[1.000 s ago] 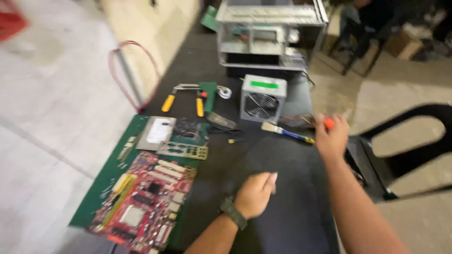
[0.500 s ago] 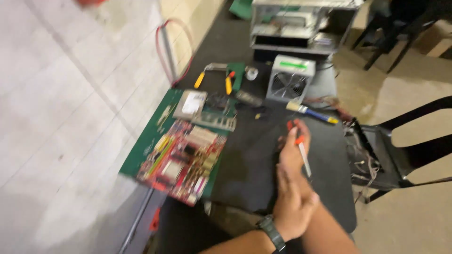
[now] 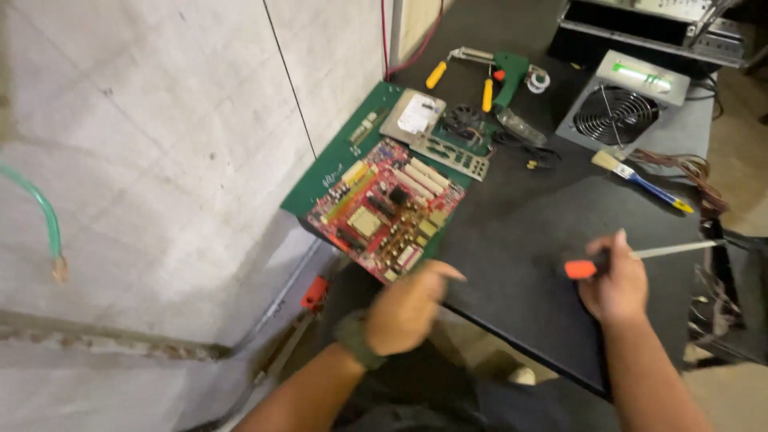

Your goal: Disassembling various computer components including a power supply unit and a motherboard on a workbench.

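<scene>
Right hand: closed around a screwdriver, orange handle jutting left of the fist, shaft pointing toward the table's right edge. Held just above the black tabletop, near its front edge.

Left hand: empty, fingers loosely curled, one fingertip extended; hovers over the front edge, just beside the near corner of the motherboard. Contact with the board cannot be told; the hand is blurred.

Motherboard: red, slots and sockets face up, lying on a green mat at the table's front-left corner, overhanging the edge slightly.

Beyond it on the mat: silver drive, perforated metal plate, small black fan.

Left rear: pliers with yellow grips, green soldering tool, roll of tape.

Right rear: grey power supply with round grille, its wire bundle trailing to the right edge; brush with blue-and-yellow handle in front of it. Computer case along the back edge.

Step in hand, by judgement: tool picked up, free hand going to the board. Next move calls for steadying the board and swinging the tip round to it, since it now points away.
</scene>
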